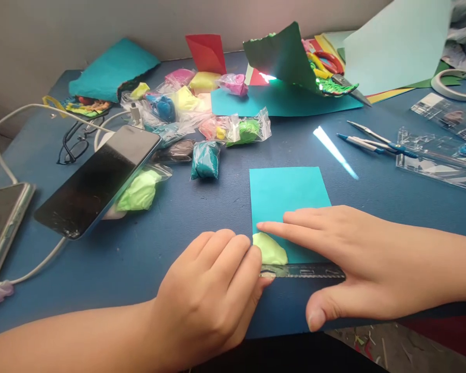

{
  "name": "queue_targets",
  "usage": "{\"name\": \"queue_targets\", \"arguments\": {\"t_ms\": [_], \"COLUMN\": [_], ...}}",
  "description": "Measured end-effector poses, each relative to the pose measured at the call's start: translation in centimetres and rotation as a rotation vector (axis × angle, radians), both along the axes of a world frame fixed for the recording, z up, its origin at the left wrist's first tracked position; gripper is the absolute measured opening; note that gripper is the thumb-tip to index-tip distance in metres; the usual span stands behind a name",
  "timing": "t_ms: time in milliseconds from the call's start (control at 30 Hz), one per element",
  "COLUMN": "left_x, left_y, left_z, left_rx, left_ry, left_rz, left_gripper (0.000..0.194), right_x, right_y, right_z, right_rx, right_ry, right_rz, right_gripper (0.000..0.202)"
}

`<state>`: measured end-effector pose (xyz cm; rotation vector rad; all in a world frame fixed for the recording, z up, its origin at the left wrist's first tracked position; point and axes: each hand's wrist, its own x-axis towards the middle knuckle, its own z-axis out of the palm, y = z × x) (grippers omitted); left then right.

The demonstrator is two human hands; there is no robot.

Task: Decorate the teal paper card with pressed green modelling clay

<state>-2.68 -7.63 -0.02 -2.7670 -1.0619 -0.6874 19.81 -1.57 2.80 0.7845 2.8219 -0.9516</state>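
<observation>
Light green clay at lower centre of frame, covering only one corner of blue paper, the rest bare; left hand curled, pinch impossible to tell; right hand spread over paper.

A plain, greyish wall spans the upper left and top centre, behind a blue table. A bright light streak crosses its surface right of centre; scraps litter the floor, lower right.
</observation>
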Motion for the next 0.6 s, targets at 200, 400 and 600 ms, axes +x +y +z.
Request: {"name": "queue_targets", "arguments": {"t_ms": [200, 400, 600], "left_x": [-0.18, -0.23, -0.33], "left_y": [0.63, 0.55, 0.44], "left_z": [-0.10, -0.06, -0.21], "left_rx": [-0.071, -0.057, -0.064], "left_ry": [0.069, 0.069, 0.096], "left_rz": [-0.024, -0.032, -0.043], "left_gripper": [0.031, 0.032, 0.035], "right_x": [-0.20, 0.21, 0.48], "right_y": [0.26, 0.17, 0.64], "right_z": [0.42, -0.20, 0.07], "right_rx": [-0.073, -0.067, -0.131], "right_ry": [-0.001, 0.081, 0.077], "right_rz": [-0.039, 0.016, 0.136], "right_gripper": [0.080, 0.068, 0.065]}}
